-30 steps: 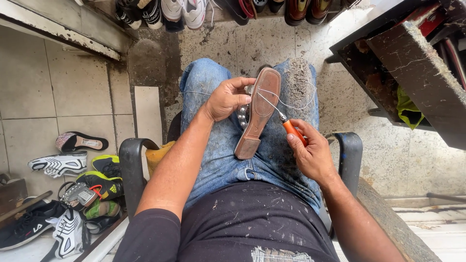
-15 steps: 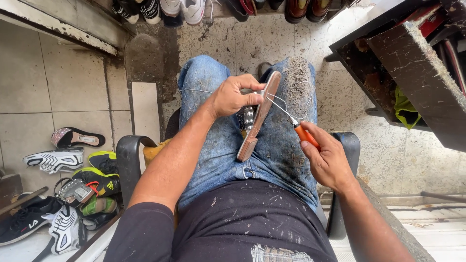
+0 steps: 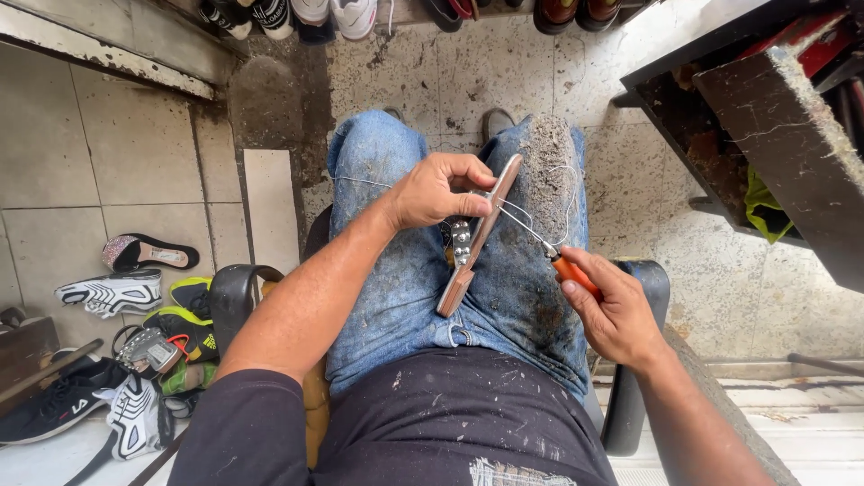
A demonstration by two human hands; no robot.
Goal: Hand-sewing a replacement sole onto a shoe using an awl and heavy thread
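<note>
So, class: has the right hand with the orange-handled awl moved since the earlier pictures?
Yes. The right hand has drawn the orange-handled awl away from the sandal, outward off the thigh towards the chair's armrest.

Left hand (image 3: 438, 191) gripping sandal (image 3: 477, 236), right hand (image 3: 614, 310) gripping awl (image 3: 569, 267).

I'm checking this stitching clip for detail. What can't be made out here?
Head view only:
- Awl: handle mostly hidden inside the right hand; tip too thin to see.
- Sandal: turned edge-on, upper partly covered by the left hand.
- Thread: too fine to trace.
- Shoes along the wall: cut off by the top edge.
</note>
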